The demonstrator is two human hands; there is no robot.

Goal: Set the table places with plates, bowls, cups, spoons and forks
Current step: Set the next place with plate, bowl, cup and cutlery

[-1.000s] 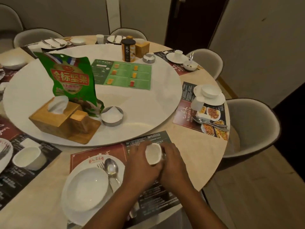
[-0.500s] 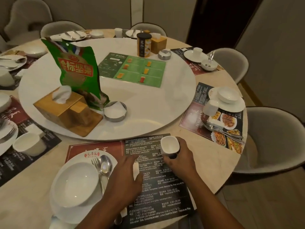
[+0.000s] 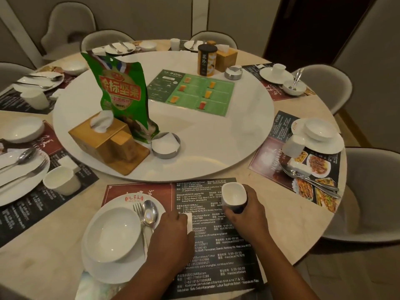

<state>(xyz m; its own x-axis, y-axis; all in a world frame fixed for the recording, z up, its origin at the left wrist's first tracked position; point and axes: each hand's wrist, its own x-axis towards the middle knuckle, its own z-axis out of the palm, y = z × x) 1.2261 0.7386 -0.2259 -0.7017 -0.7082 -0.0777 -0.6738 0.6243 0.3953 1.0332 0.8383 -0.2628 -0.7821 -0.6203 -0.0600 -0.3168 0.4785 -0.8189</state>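
My right hand (image 3: 249,213) grips a small white cup (image 3: 234,197), held upright at the far right part of the dark printed placemat (image 3: 216,256) in front of me. Whether the cup's base touches the mat is hidden by my fingers. My left hand (image 3: 171,234) rests palm down on the mat beside the white plate (image 3: 121,276), over a small white packet (image 3: 189,221). On the plate sits a white bowl (image 3: 112,234), with a fork (image 3: 138,210) and a spoon (image 3: 149,213) lying along its right side.
A white turntable (image 3: 227,144) fills the table's middle, carrying a green snack bag (image 3: 121,92), a wooden tissue box (image 3: 104,141), a metal dish (image 3: 165,146) and a menu card (image 3: 194,92). Other set places ring the table edge, with grey chairs (image 3: 372,191) around.
Both hands held the cup together; now only my right hand holds it, upright and farther right on the mat. My left hand has dropped to the mat beside the plate.
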